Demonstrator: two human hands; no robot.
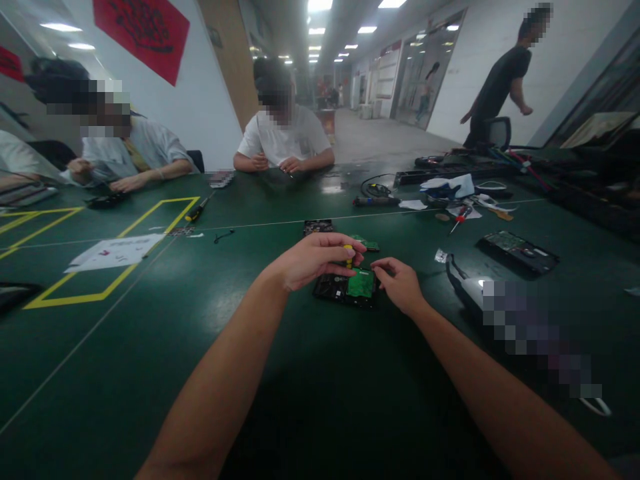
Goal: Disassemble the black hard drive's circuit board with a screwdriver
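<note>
A black hard drive (331, 288) with a green circuit board (361, 285) lies flat on the table in front of me. My left hand (317, 261) reaches over it, fingers closed round the yellow handle of an upright screwdriver (349, 252); its tip is hidden. At the drive's right edge, my right hand (401, 285) has thumb and forefinger pinched together. Whether anything is between those fingertips is too small to tell. Just beyond my left hand sit another dark drive-like part (319, 227) and a small green board (371, 246).
Right of my hands lie another hard drive (520, 252), a red screwdriver (463, 215) and a partly blurred-out long pouch (473, 290). A yellow-black screwdriver (197, 210) and paper sheet (117, 252) lie left. Two people (287, 137) sit across; another person (503, 80) walks behind.
</note>
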